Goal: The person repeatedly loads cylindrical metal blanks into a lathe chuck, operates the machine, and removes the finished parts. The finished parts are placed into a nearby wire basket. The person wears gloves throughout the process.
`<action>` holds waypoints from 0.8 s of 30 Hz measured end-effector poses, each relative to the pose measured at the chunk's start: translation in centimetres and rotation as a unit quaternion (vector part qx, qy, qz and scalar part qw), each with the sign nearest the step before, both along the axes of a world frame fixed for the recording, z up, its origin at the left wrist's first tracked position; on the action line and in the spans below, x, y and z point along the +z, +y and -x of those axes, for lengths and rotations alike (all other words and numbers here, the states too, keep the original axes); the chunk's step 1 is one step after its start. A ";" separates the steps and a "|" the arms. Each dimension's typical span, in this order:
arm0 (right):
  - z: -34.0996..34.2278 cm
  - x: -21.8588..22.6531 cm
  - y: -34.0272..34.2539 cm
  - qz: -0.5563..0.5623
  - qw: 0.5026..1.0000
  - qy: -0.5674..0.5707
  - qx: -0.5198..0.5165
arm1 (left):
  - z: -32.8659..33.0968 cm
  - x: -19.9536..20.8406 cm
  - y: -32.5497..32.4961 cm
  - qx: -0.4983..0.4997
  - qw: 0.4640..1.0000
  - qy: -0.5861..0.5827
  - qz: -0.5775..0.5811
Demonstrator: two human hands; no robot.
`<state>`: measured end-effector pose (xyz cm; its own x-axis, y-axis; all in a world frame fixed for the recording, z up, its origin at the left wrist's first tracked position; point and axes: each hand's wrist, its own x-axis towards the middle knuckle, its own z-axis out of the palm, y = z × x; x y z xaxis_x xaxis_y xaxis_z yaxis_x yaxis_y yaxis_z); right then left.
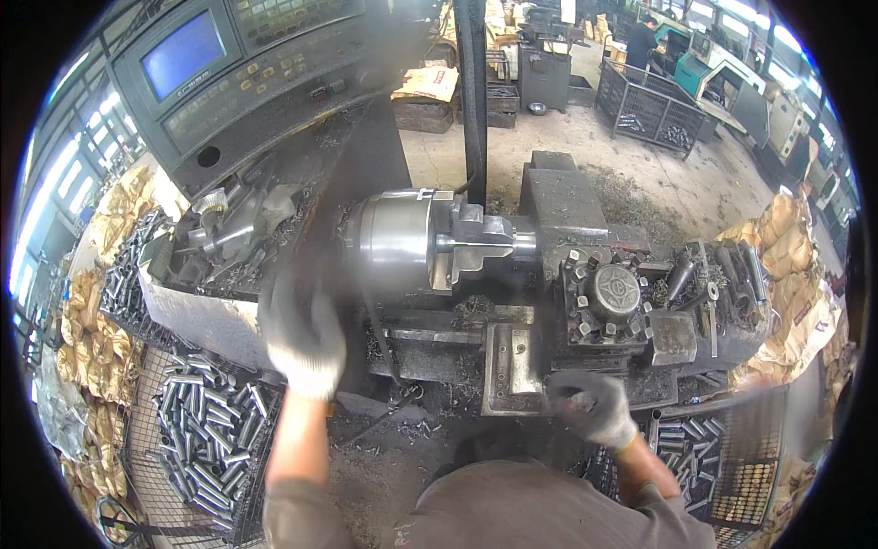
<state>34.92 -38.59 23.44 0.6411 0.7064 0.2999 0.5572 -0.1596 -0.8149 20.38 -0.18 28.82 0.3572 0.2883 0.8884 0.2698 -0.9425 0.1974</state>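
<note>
My left hand (306, 334), in a white glove with dark, dirty fingers, is raised in front of the lathe, left of its chuck (398, 240). Motion smears its fingers, so their grip cannot be told. My right hand (594, 407), gloved the same way, is curled closed below the tool post (613, 295), beside the carriage slide (510, 366); what it holds, if anything, is hidden. The shiny round chuck has stepped jaws (476, 240) facing right. A short bright metal piece (523, 243) shows between the jaws and the dark block behind the tool post.
A wire basket of metal tubes (210, 439) stands at lower left; another basket (745, 485) holds parts at lower right. A control panel with a blue screen (183, 55) rises at upper left. Tools (712, 316) lie right of the tool post. A person (642, 44) stands far back.
</note>
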 end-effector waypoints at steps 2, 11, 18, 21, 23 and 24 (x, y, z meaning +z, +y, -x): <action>0.8 -2.4 -0.8 0.011 0.999 0.027 -0.018 | -8.0 5.6 2.6 0.037 0.998 0.050 -0.021; 2.0 -7.7 -2.6 0.091 0.992 0.077 0.051 | -18.8 9.5 13.4 0.252 0.939 0.223 0.069; 2.6 -11.8 0.5 0.120 0.971 0.042 0.205 | -1.2 -11.3 -10.8 -0.079 0.951 0.259 0.152; 5.0 -12.5 4.2 0.120 0.930 0.099 0.334 | 20.4 -41.3 -19.3 0.107 0.752 0.446 0.473; 7.0 -13.0 6.4 0.139 0.910 0.042 0.389 | 33.0 -47.4 -26.8 0.256 0.528 0.460 0.667; 8.9 -13.2 7.5 0.126 0.897 0.045 0.422 | 41.4 -49.3 -32.9 0.312 0.481 0.475 0.668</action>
